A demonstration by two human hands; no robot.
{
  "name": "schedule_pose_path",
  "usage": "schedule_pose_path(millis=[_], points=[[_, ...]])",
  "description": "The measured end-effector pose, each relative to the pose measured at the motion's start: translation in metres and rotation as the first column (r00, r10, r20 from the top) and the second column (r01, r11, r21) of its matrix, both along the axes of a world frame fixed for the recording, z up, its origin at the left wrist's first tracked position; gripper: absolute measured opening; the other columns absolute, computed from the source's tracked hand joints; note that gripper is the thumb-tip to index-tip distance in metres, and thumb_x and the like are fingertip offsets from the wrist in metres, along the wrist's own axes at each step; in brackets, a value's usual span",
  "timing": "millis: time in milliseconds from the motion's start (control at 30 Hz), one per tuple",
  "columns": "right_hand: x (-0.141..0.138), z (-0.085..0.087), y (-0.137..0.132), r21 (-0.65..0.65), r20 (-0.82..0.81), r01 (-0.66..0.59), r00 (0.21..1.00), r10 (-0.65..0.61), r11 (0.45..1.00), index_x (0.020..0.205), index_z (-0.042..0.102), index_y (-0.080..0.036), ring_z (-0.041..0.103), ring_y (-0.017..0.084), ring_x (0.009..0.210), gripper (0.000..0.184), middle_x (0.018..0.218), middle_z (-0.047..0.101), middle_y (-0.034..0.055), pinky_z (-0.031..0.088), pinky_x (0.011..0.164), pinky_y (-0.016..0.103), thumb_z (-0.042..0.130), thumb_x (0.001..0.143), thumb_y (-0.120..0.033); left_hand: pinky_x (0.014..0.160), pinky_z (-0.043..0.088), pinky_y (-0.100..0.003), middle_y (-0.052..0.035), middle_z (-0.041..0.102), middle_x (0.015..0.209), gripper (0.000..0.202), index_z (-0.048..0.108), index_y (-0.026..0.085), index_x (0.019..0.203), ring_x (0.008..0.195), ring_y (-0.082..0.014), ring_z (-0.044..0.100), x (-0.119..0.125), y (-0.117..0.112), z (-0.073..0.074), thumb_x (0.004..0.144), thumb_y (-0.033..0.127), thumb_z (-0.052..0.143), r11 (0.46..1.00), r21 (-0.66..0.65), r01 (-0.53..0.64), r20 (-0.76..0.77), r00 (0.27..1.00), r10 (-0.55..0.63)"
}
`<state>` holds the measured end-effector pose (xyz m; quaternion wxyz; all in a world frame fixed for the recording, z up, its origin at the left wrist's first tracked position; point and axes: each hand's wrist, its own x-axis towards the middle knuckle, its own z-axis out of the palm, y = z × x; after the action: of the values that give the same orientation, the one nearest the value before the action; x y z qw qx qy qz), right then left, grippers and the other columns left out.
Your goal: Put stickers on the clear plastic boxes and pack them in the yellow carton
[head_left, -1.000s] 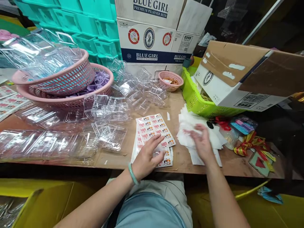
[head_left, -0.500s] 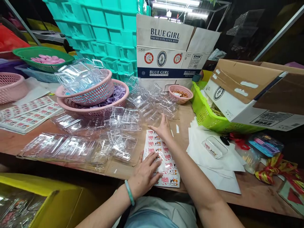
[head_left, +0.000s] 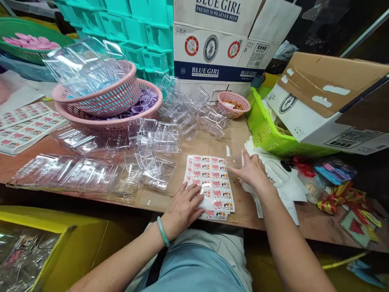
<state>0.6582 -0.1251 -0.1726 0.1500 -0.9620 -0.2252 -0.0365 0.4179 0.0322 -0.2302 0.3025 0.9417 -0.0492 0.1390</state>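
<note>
My left hand lies with fingers spread on the left edge of a sticker sheet printed with pink lettering and cartoon cats. Another sheet's lower edge shows beneath it. A pale green bangle is around my left wrist. To the right of the sheet, my right hand is over the white papers, its thumb stretched left and apart from the fingers. A faint clear patch shows near its thumb; I cannot tell whether it is plastic. Just beyond this hand, a clear plastic case with a sticker rests on the papers.
Clear plastic cases cover the table's left side and reach the middle back. Stacked pink baskets, a small pink basket and a green basket stand behind. A beer carton and turquoise crates rise at the back.
My right hand has moved right, from above the sticker sheet's top to over the white papers. My left hand stays on the sheet. The view has tilted down, showing more of my lap.
</note>
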Motion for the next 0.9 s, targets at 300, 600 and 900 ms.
schedule_pose_path(millis=[300, 600, 900], points=[[-0.108, -0.025, -0.015, 0.056, 0.060, -0.753, 0.659, 0.750, 0.656, 0.135, 0.049, -0.024, 0.040, 0.035, 0.134, 0.070, 0.143, 0.048, 0.0142, 0.037, 0.107, 0.058, 0.075, 0.072, -0.043, 0.099, 0.049, -0.038, -0.0125, 0.056, 0.130, 0.045, 0.051, 0.019, 0.127, 0.118, -0.0230, 0.057, -0.024, -0.003, 0.031, 0.087, 0.037, 0.058, 0.423, -0.808, -0.410, -0.318, 0.908, 0.273], [-0.136, -0.036, -0.018, 0.279, 0.248, -0.731, 0.682, 0.688, 0.623, 0.132, 0.055, -0.023, 0.057, 0.026, 0.121, 0.046, 0.126, 0.063, 0.0108, 0.046, 0.104, 0.052, 0.051, 0.087, -0.014, 0.078, 0.055, -0.031, -0.0090, 0.068, 0.100, 0.043, 0.067, 0.014, 0.105, 0.084, -0.0166, 0.065, -0.024, -0.001, 0.054, 0.072, 0.041, 0.075, -0.024, -0.856, -0.516, -0.513, 0.854, -0.085], [-0.153, -0.027, 0.010, 0.592, 0.057, -0.518, 0.791, 0.609, 0.617, 0.122, 0.063, -0.029, 0.064, 0.021, 0.109, 0.033, 0.116, 0.069, 0.0051, 0.050, 0.100, 0.043, 0.059, 0.089, -0.023, 0.073, 0.048, -0.027, -0.0029, 0.065, 0.075, 0.024, 0.069, 0.015, 0.076, 0.071, -0.0146, 0.057, -0.010, -0.008, 0.046, 0.082, 0.036, 0.060, 0.398, -0.853, -0.337, -0.379, 0.925, -0.028]])
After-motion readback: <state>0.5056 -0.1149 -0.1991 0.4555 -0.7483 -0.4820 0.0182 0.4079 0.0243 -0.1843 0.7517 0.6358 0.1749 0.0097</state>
